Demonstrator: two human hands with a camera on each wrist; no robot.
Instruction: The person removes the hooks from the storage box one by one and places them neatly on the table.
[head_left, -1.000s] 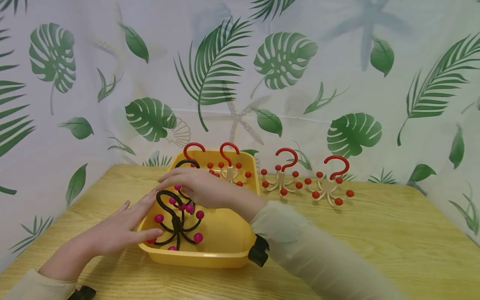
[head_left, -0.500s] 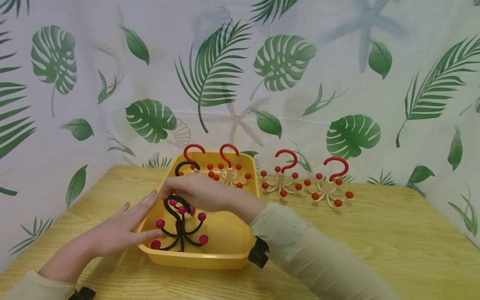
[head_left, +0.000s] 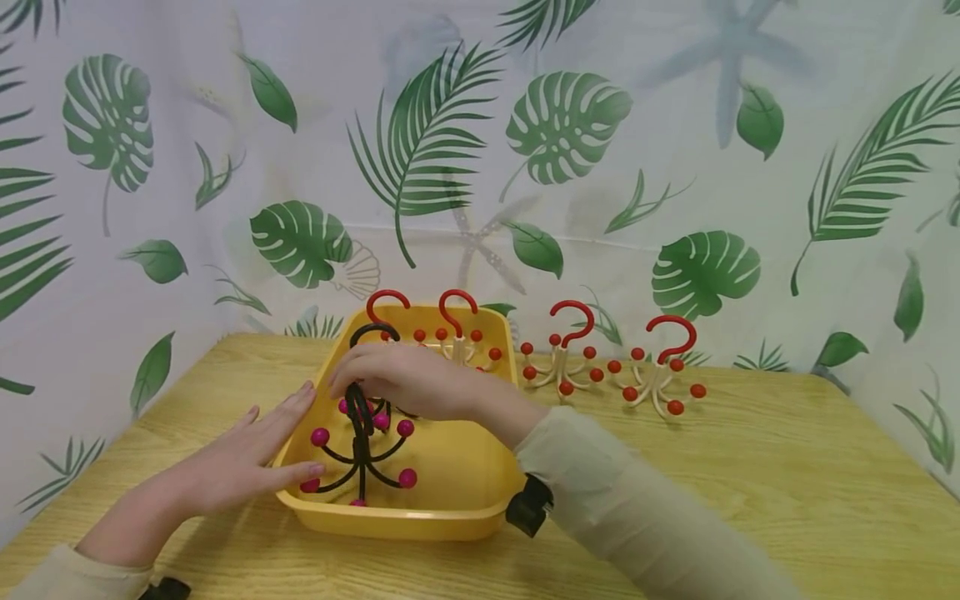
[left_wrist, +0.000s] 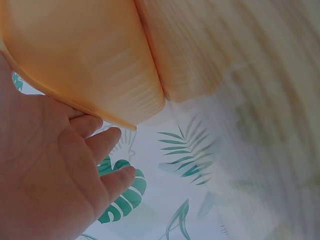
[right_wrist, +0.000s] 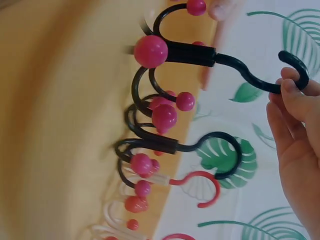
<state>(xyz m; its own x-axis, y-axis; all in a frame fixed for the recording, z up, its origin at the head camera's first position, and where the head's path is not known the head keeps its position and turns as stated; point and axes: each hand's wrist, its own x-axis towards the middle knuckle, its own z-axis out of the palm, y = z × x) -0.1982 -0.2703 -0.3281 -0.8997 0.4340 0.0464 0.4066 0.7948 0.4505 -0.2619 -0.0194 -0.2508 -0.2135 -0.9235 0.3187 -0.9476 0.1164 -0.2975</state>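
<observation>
In the yellow plastic bin (head_left: 457, 467) a black multi-arm hanging hook (head_left: 361, 454) with pink ball tips stands upright near the front. My right hand (head_left: 412, 383) pinches its curved top between thumb and fingers, plain in the right wrist view. Just behind it is a second black hook (right_wrist: 160, 144), partly covered by my right hand in the head view. My left hand (head_left: 225, 467) rests on the bin's left side, fingers straight along the outside and thumb over the rim. The left wrist view shows those fingers against the bin's wall (left_wrist: 100, 75).
At the back of the bin stand two cream hooks with red tops, a left one (head_left: 387, 302) and a right one (head_left: 455, 312). To the bin's right, two matching hooks, one nearer (head_left: 573, 321) and one farther right (head_left: 666, 358), stand on the wooden table (head_left: 675, 492).
My right hand's fingers have come down and curled onto the front black hook's top. That hook has turned, its curve now seen nearly edge-on. My left hand has stayed in place.
</observation>
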